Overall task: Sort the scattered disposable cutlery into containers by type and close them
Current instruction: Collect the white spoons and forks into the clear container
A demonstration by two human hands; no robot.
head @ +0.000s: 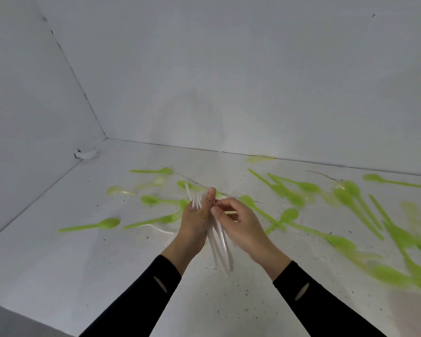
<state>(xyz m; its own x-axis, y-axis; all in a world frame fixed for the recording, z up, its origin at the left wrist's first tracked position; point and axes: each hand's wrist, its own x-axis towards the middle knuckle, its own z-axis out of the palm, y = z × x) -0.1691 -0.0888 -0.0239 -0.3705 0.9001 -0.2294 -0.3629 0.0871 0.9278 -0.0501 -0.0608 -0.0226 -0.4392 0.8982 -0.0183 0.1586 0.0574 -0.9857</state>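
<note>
White cutlery bundle in the left hand; right hand on it too; green spoons (blurred) all around

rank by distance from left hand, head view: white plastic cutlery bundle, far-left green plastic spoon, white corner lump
1. white plastic cutlery bundle, in the left hand
2. far-left green plastic spoon, leftward
3. white corner lump, back left

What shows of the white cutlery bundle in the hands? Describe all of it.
The white cutlery bundle is several thin, translucent-white plastic pieces, motion-blurred. It is held tilted above the white surface, upper ends fanned beside the left thumb, lower ends toward the camera. The left hand grips it; the right hand pinches its middle. Type unclear.
</note>
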